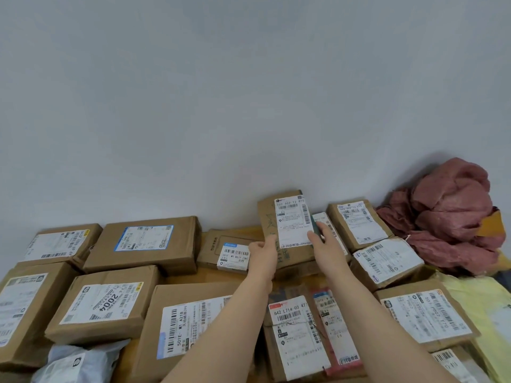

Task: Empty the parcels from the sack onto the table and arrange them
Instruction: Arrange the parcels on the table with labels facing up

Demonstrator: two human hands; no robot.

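Both my arms reach forward to a tall brown cardboard parcel (284, 217) with a white shipping label, tilted up near the wall at the back of the table. My left hand (264, 251) grips its lower left edge. My right hand (323, 239) holds its right side, fingers pointing up along the edge. The crumpled red sack (453, 217) lies at the far right against the wall. Several labelled cardboard parcels (143, 244) cover the table in rows.
A grey wall stands close behind the parcels. A small flat box (224, 252) lies just left of the held parcel, two boxes (359, 225) just right of it. A grey plastic mailer (80, 360) sits at the front left, yellow mailers (484, 308) at the right.
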